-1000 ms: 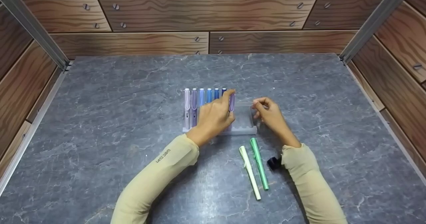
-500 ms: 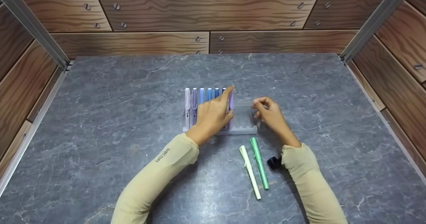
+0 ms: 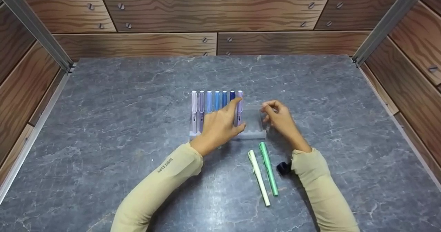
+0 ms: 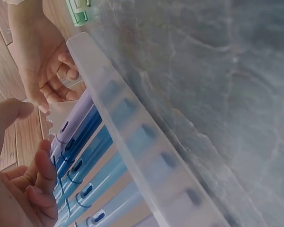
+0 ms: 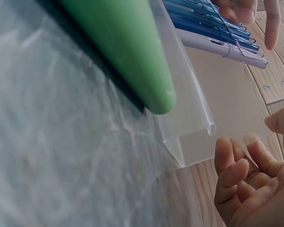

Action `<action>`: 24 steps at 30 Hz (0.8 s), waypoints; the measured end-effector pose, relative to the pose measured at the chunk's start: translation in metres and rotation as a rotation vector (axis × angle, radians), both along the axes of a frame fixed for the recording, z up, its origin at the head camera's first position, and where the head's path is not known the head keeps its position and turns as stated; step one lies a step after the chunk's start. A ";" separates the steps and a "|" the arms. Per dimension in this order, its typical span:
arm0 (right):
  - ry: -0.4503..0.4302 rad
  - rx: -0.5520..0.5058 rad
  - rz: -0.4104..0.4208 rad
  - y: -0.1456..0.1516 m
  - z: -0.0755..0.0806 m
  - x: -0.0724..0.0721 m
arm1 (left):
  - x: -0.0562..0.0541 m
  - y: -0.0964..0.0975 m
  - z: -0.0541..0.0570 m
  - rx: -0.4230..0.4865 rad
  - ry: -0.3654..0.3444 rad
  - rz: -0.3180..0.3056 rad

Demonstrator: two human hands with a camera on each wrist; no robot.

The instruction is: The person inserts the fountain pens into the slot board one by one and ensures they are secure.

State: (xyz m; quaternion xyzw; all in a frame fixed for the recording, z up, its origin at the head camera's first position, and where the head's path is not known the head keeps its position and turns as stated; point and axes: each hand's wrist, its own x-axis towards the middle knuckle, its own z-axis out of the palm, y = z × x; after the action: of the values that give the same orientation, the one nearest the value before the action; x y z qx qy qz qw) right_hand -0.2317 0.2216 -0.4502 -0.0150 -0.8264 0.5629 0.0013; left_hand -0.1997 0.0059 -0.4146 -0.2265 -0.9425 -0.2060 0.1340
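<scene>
A clear pen stand (image 3: 253,134) holds a row of lilac, blue and navy pens, with a light purple pen (image 3: 240,102) at the right end of the row. Over the pens hovers my left hand (image 3: 220,123), index finger extended near the light purple pen and thumb apart from it. In the right wrist view, that pen (image 5: 213,45) lies in the rack with no fingers round it. My right hand (image 3: 278,116) pinches the stand's right edge with curled fingers. Nearer to me lie a pale green pen (image 3: 259,178) and a green pen (image 3: 268,170).
A small black object (image 3: 283,169) sits by the right sleeve, on the grey marbled tabletop (image 3: 103,121). Wood-patterned panels (image 3: 213,14) and metal posts (image 3: 41,28) border the table at the back and sides.
The light purple pen has settled into line beside the navy pen. My left hand has let go of it and drawn slightly back toward me. The right hand stays at the stand's edge.
</scene>
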 end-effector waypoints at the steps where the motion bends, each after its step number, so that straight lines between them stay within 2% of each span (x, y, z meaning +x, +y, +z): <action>1: 0.003 0.006 0.000 0.000 0.000 0.000 | 0.001 0.000 0.000 0.000 -0.011 0.000; 5: 0.010 0.019 0.003 0.000 0.000 0.000 | 0.005 0.001 -0.002 0.002 -0.073 -0.018; 17: -0.022 -0.003 0.007 0.002 0.001 -0.001 | 0.027 0.006 0.003 0.040 -0.305 -0.147; 21: -0.030 -0.014 0.011 0.001 0.001 0.000 | 0.034 0.007 0.002 0.019 -0.361 -0.185; 24: -0.025 -0.008 0.012 0.002 0.000 0.000 | 0.039 0.008 0.001 -0.029 -0.381 -0.210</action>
State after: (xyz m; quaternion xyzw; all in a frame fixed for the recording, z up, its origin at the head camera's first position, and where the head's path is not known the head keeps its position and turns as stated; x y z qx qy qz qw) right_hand -0.2321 0.2235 -0.4497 -0.0172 -0.8243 0.5658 -0.0122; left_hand -0.1608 0.0144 -0.4138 -0.2824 -0.9249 -0.2442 -0.0719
